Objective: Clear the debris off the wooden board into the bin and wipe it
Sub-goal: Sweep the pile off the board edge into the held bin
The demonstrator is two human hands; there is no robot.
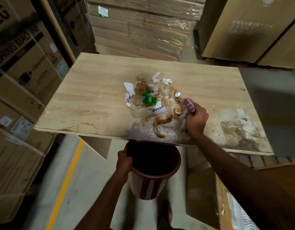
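Note:
A pale wooden board [97, 95] lies across the middle of the view. On it sits a heap of debris [153, 103]: clear plastic wrap, white paper scraps, a green wrapper and brown bits. My right hand [195, 120] grips a purple striped cloth [189, 105] at the heap's right side, close to the board's near edge. Below that edge a brown bin [151, 176] with pale stripes is held up, its dark mouth under the heap. My left hand [124, 161] grips the bin's left rim.
Stacked cardboard boxes [22, 67] stand on the left, wrapped cartons [141, 27] behind the board, large boxes [252, 29] at the right. A yellow line [67, 181] runs along the grey floor. The board's right end [239, 128] is stained and dusty.

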